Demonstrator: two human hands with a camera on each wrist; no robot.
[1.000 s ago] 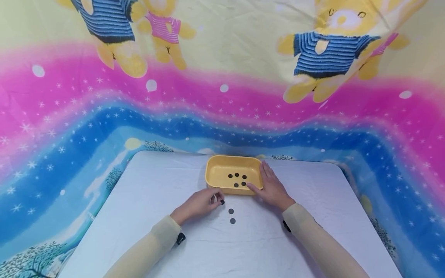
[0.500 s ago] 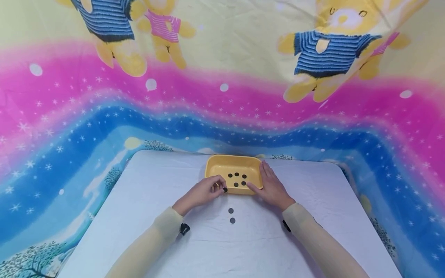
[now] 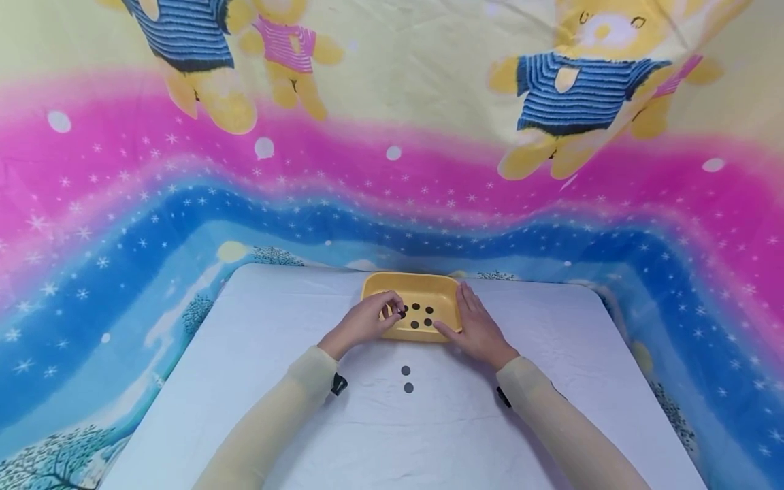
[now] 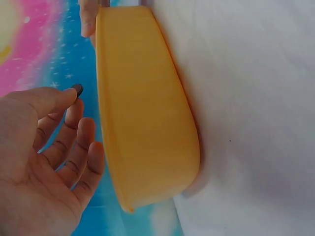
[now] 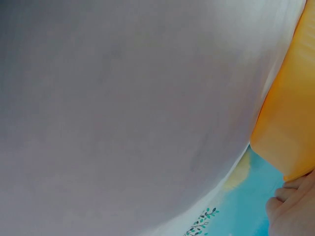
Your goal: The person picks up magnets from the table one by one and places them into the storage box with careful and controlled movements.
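A yellow rectangular plastic box stands near the table's far edge with several small dark round discs on its floor. My left hand pinches another small dark disc between thumb and fingertip, over the left part of the box. In the left wrist view the other fingers of that hand curve loosely beside the box rim. My right hand rests on the box's right side with straight fingers, its thumb over the front rim. Only part of it shows in the right wrist view.
Two grey discs, one nearer the box and one behind it toward me, lie on the white-covered table. A printed curtain with bears and snowflakes hangs right behind the table's far edge.
My left hand has moved from the table in front of the box, up past the front rim and over the inside, carrying the pinched disc. The right hand has stayed at the box.
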